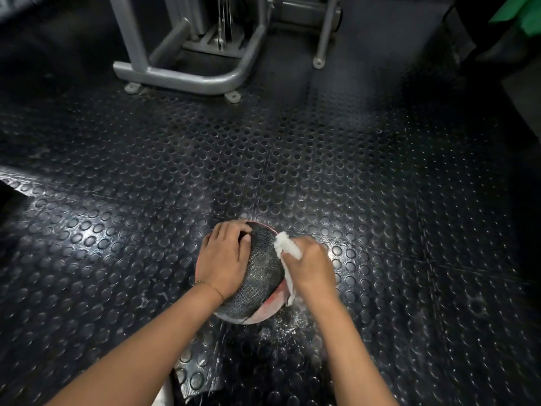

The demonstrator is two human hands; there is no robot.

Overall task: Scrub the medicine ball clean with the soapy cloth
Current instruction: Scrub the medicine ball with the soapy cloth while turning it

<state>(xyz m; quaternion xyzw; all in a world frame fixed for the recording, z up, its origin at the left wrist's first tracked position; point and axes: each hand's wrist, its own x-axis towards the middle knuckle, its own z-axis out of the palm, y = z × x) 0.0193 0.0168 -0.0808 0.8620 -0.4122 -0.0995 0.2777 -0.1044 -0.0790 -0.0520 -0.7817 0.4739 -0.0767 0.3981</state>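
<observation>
Right hand (313, 268): fingers closed tight around a bunched white cloth (286, 246). One end of the cloth sticks out above the knuckles; a strip hangs down below the palm along the side of the ball. The hand presses the cloth against the ball's right flank. Fingertips are hidden under the hand, so the exact finger placement is not readable.

Left hand (225, 256): cupped over the upper left of the ball (263, 265), palm flat on the surface, fingers bent and curving over the top, fingertips touching the grey textured panel. No gap visible between palm and ball. A thin bracelet (211, 287) sits on the left wrist.

The ball rests on the floor, low in the view and a little right of centre, between the two hands. The visible top is a grey dimpled panel; a pink panel shows along the lower right edge, with a thin pink rim at the far side.

Floor (292, 156): dark rubber matting with raised round studs. Wet sheen and white flecks (292, 322) lie just beside the ball on its near right side.

Far side: grey metal base frame of a gym machine (187, 76), well apart from the ball. Something green (524, 13) shows at the top right corner, too cropped to identify.
</observation>
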